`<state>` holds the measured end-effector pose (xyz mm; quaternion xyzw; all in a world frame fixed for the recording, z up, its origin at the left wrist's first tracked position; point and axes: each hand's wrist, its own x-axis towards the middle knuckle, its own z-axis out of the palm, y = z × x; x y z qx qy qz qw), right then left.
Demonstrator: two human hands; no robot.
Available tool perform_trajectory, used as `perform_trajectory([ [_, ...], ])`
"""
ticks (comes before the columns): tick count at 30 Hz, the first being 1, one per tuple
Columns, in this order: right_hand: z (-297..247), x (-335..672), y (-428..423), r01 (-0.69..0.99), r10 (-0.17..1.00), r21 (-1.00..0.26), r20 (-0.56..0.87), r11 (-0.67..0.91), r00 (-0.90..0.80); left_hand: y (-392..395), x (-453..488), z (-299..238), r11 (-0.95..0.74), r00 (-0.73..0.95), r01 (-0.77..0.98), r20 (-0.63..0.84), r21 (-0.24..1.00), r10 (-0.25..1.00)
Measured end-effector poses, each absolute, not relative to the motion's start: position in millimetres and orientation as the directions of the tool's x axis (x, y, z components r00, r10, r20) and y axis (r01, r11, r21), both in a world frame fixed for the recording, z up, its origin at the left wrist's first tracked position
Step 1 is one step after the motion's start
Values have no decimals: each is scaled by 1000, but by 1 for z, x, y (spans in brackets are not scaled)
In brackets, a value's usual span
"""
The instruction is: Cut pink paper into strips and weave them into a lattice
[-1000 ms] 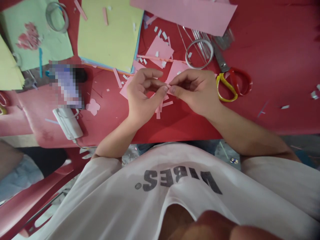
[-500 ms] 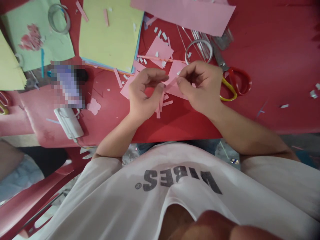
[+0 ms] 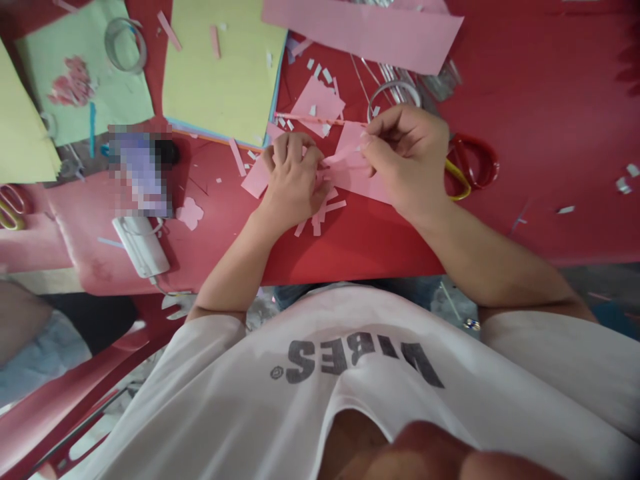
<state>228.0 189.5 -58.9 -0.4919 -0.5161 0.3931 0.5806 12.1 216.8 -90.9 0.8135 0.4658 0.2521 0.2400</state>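
A narrow pink paper strip (image 3: pixel 343 155) spans the gap between my two hands, just above the paper on the table. My right hand (image 3: pixel 413 157) pinches its right end between thumb and forefinger. The strip's left end meets the curled fingers of my left hand (image 3: pixel 294 175), which is turned back-up; its fingertips are partly hidden. Beneath lies a pink paper sheet (image 3: pixel 357 179), and several cut pink strips (image 3: pixel 323 217) are scattered just below my left hand. A pink patterned stick (image 3: pixel 305 118) rests beyond the hands.
Red-and-yellow scissors (image 3: pixel 477 163) lie right of my right hand, near a tape roll (image 3: pixel 395 93). A yellow paper stack (image 3: pixel 220 73) and a large pink sheet (image 3: pixel 365 33) are at the back. On the left are a white corded device (image 3: pixel 143 247) and green paper (image 3: pixel 115 93).
My left hand has rolled over from a thumb-and-finger pinch to back-up with curled fingers. My right hand has shifted slightly, still pinching the strip, and more of the strip shows between the hands.
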Motion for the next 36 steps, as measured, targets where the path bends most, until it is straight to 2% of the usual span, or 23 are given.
perform_trajectory([
  [6,-58,230,190,16,963,-978,207,207,175,228,8,-96,-436,413,608,205,663,887],
  [10,-54,230,189,25,957,-973,232,231,173,231,3,-88,-392,358,504,227,769,906],
  [13,-52,230,188,9,958,-975,220,223,183,237,-3,-85,-388,201,438,332,811,922],
  [16,-50,228,187,3,954,-978,204,208,221,244,-7,-83,-501,114,273,490,821,864],
  [18,-50,227,187,-36,950,-974,208,223,234,245,-6,-78,-537,215,63,514,841,830],
  [20,-50,225,186,-88,955,-969,206,229,215,239,-2,-70,-458,380,-86,454,885,806],
  [22,-51,223,184,-131,968,-969,188,210,166,229,5,-61,-365,491,-102,366,925,791],
  [23,-51,221,183,-157,975,-968,172,193,142,223,8,-57,-331,521,-55,310,942,795],
  [26,-54,218,181,-279,992,-953,98,116,77,212,16,-52,-303,501,0,263,953,825],
  [29,-50,218,179,-377,1000,-926,7,4,-5,210,20,-51,-301,480,-25,275,953,833],
  [33,-38,219,176,-537,981,-832,-37,-136,-191,207,23,-43,-244,503,-174,299,954,811],
  [36,-33,219,174,-554,968,-818,-18,-158,-249,203,25,-34,-147,536,-272,277,951,798],
])
